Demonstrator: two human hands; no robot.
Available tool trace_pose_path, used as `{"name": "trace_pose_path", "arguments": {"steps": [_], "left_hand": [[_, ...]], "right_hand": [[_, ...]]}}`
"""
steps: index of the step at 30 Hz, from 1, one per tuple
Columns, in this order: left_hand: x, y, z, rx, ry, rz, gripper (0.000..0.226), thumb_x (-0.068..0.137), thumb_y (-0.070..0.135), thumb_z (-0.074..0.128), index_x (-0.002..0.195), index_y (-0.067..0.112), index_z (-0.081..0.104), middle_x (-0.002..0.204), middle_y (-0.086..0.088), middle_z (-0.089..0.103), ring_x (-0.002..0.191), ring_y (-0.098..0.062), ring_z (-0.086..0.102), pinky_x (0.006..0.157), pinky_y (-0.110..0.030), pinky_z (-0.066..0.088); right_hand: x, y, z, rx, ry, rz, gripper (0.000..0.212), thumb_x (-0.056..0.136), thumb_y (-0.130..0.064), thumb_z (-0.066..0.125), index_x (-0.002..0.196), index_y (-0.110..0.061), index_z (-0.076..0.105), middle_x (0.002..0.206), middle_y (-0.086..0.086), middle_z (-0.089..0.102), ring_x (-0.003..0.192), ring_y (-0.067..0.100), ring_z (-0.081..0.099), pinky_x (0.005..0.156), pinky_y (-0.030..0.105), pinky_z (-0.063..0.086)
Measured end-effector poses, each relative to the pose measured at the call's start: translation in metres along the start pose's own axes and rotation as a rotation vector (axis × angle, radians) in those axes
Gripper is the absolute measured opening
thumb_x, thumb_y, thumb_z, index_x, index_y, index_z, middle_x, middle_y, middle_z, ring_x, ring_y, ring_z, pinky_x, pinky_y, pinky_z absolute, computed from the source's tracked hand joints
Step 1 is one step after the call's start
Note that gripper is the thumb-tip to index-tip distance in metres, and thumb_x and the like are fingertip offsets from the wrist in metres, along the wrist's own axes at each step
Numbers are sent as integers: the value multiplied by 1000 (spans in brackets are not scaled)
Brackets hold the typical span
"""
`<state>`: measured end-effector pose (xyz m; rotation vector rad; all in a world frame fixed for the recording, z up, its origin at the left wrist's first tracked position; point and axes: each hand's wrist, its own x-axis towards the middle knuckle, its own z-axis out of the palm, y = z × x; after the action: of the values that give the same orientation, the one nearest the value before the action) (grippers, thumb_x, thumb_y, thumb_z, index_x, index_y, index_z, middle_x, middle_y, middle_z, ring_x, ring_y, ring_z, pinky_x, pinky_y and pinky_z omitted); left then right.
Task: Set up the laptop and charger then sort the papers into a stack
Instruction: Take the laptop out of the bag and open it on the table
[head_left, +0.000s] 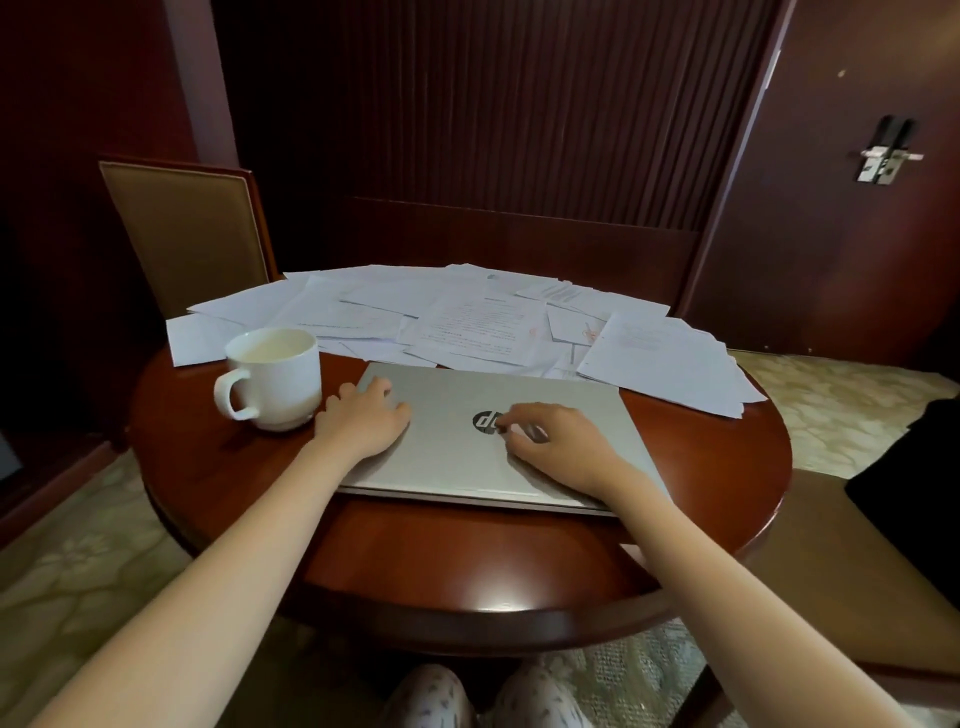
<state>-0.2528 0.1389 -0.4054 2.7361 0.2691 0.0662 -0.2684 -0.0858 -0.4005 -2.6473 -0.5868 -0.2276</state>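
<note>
Laptop (457, 457) closed on counter (467, 551); charger unseen, papers (478, 322) unsorted. My left hand (363, 418) and right hand (553, 441) rest on it, fingers (382, 387) loose, gripping nothing.

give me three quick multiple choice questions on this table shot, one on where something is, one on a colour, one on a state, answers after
1. Where does the mug stand?
A. on the table, left of the laptop
B. on the laptop lid
C. on top of the papers

2. What colour is the laptop lid?
A. black
B. silver
C. red

3. What state is the laptop in?
A. open, screen lit
B. closed, both hands on its lid
C. closed, buried under the papers

Answers:
1 A, the mug stands on bare wood beside the lid's left edge.
2 B, the lid is silver with a dark round logo.
3 B, the lid is down, with the left hand and right hand resting on it; the papers lie spread behind it.
</note>
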Motion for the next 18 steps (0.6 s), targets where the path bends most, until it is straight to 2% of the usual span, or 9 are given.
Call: {"name": "trace_pose_path", "arguments": {"steps": [2, 4, 7, 10, 13, 18], "left_hand": [[-7, -11, -1, -39, 7, 45, 50, 96, 42, 35, 142, 23, 30, 141, -17, 34, 125, -35, 40, 103, -42, 35], [-12, -18, 0, -80, 18, 51, 49, 96, 40, 36, 142, 24, 31, 140, -16, 37, 125, -34, 42, 104, -42, 36], [-19, -18, 1, -105, 46, 45, 49, 95, 39, 36, 142, 23, 31, 139, -16, 39, 122, -33, 45, 101, -41, 39], [-23, -15, 1, -116, 58, 37, 49, 96, 39, 35, 141, 22, 32, 139, -15, 39, 122, -32, 46, 97, -39, 39], [-23, -17, -1, -148, 31, 42, 49, 96, 37, 37, 142, 21, 32, 141, -15, 38, 125, -31, 44, 101, -39, 37], [-24, -24, -7, -422, -8, 46, 46, 97, 27, 40, 142, 16, 35, 147, -5, 37, 135, -23, 36, 108, -34, 29]], "right_hand": [[-7, -5, -3, 27, -42, -33, 30, 88, -41, 57, 115, -31, 64, 113, -6, 66, 104, 15, 59, 89, 28, 42], [-13, -15, -4, 6, -117, -94, 45, 83, -51, 61, 123, -31, 60, 135, -7, 55, 122, 12, 50, 102, 30, 36], [-18, -27, -3, -56, -163, -165, 60, 79, -59, 60, 132, -32, 52, 147, -4, 42, 133, 12, 40, 109, 33, 30], [-21, -32, -4, -192, -175, -228, 63, 82, -60, 57, 137, -30, 47, 147, -2, 41, 132, 16, 42, 106, 31, 32], [-22, -35, -8, -341, -180, -310, 56, 87, -58, 50, 133, -26, 51, 136, 1, 53, 120, 20, 53, 98, 35, 42], [-17, -34, -7, -574, -142, -461, 52, 94, -55, 37, 126, -17, 54, 123, 4, 61, 100, 26, 61, 84, 35, 48]]}}
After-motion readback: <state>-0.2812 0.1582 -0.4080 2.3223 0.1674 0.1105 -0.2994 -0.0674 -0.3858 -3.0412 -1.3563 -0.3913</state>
